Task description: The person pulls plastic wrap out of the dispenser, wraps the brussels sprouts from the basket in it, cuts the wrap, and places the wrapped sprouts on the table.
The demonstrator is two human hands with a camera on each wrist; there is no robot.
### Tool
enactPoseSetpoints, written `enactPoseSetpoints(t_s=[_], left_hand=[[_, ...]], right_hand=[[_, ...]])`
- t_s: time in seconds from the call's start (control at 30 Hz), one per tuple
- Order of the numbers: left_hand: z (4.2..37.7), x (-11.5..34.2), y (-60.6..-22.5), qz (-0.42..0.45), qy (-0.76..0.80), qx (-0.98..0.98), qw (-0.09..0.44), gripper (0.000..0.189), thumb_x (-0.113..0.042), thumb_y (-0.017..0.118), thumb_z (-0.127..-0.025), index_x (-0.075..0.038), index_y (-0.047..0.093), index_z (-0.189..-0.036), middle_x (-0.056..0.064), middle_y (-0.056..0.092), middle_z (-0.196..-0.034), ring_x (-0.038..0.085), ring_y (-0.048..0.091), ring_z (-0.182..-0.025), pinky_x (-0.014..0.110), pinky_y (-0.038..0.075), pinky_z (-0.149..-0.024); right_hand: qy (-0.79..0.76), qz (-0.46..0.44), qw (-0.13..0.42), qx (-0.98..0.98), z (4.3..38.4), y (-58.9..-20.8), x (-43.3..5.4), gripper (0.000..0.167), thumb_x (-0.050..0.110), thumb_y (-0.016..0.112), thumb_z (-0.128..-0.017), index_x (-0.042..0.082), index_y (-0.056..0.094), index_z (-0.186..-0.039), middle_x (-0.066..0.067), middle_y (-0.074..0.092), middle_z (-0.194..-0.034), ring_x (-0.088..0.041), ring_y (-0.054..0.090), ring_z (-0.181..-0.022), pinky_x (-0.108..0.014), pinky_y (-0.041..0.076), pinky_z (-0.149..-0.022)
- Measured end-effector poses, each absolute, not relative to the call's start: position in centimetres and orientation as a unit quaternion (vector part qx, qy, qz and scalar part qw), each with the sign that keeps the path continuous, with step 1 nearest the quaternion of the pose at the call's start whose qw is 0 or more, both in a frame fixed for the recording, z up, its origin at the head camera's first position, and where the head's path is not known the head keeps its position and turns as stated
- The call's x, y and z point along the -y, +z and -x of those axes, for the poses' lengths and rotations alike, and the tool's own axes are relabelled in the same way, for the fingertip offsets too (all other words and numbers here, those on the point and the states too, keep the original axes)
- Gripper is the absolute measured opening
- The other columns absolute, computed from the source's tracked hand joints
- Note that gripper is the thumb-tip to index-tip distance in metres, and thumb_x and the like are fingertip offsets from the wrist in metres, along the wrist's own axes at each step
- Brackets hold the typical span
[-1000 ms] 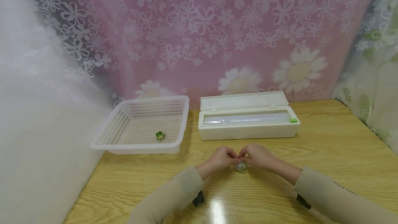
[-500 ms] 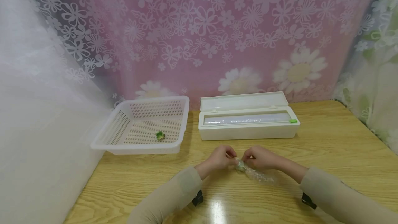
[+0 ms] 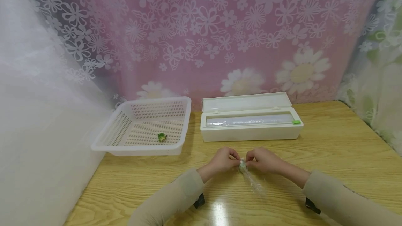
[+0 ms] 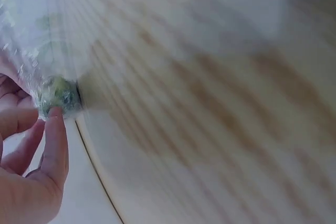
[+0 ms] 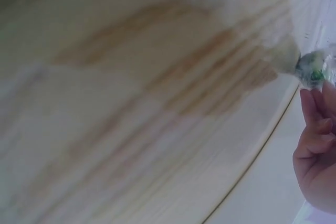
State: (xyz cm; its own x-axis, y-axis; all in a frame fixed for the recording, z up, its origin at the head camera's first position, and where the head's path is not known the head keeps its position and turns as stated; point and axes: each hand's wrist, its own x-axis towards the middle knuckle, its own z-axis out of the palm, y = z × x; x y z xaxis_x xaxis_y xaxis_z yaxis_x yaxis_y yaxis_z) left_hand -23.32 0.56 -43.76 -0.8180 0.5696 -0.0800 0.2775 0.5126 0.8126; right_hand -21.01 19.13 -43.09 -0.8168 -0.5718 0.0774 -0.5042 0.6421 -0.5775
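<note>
Over the table in the head view, a small Brussels sprout (image 3: 242,165) wrapped in cling film sits between my two hands. My left hand (image 3: 220,160) pinches it from the left with thumb and fingertips. From the other side, my right hand (image 3: 265,160) holds it with curled fingers. A twisted tail of clear cling film (image 3: 255,185) hangs from the sprout toward the front right. The left wrist view shows the green sprout (image 4: 59,95) through crinkled film at my fingertips. Part of the sprout (image 5: 311,70) also shows above my right fingers in the right wrist view.
A white perforated basket (image 3: 135,148) stands at the left with one unwrapped Brussels sprout (image 3: 161,136) in it. Behind my hands lies a white cling film dispenser (image 3: 249,134), lid raised, with a film roll (image 3: 248,119) and a green slider (image 3: 296,122). A floral curtain (image 3: 201,44) hangs behind.
The film tail came into view at the right of the sprout, then swung downward toward the front. My right hand drew slightly away and came back to the sprout; my left hand barely moved.
</note>
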Motion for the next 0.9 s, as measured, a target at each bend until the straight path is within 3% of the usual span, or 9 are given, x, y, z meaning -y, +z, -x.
enactPoseSetpoints(t_s=[0.17, 0.33, 0.7, 0.9], left_hand=[[23.53, -0.46, -43.67, -0.259, 0.409, -0.856, 0.182, 0.023, 0.007, 0.062, -0.075, -0.002, 0.065, -0.095, 0.004, 0.062, -0.093, 0.007, 0.058, -0.073, 0.019, 0.046, -0.054], [23.37, -0.68, -43.61, -0.276, 0.383, -0.865, 0.17, 0.03, 0.002, 0.071, -0.071, -0.001, 0.063, -0.099, 0.001, 0.06, -0.089, 0.008, 0.056, -0.076, 0.017, 0.046, -0.06], [23.31, -1.0, -43.68, -0.298, 0.344, -0.879, 0.138, 0.022, -0.01, 0.069, -0.077, -0.003, 0.062, -0.097, 0.003, 0.059, -0.093, 0.007, 0.055, -0.076, 0.016, 0.045, -0.061], [23.54, -0.97, -43.85, -0.311, 0.346, -0.875, 0.132, 0.008, -0.015, 0.064, -0.082, -0.008, 0.063, -0.083, -0.005, 0.057, -0.075, 0.003, 0.049, -0.063, 0.016, 0.042, -0.053]], right_hand=[[-0.304, 0.272, 0.053, -0.911, 20.95, -43.17, -19.09, 0.01, 0.01, 0.058, -0.085, 0.011, 0.062, -0.076, 0.008, 0.058, -0.07, -0.002, 0.042, -0.054, -0.021, 0.039, -0.049], [-0.315, 0.253, 0.054, -0.913, 20.81, -43.14, -18.89, 0.013, 0.009, 0.056, -0.086, 0.011, 0.059, -0.074, 0.008, 0.05, -0.061, -0.003, 0.038, -0.05, -0.02, 0.035, -0.046], [-0.31, 0.231, 0.047, -0.921, 21.09, -43.28, -18.62, 0.014, 0.008, 0.055, -0.086, 0.009, 0.06, -0.073, 0.006, 0.053, -0.065, -0.006, 0.037, -0.052, -0.022, 0.033, -0.047], [-0.335, 0.233, 0.045, -0.912, 21.13, -43.23, -18.61, 0.013, 0.008, 0.054, -0.086, 0.007, 0.06, -0.074, 0.004, 0.056, -0.068, -0.005, 0.039, -0.054, -0.022, 0.036, -0.048]])
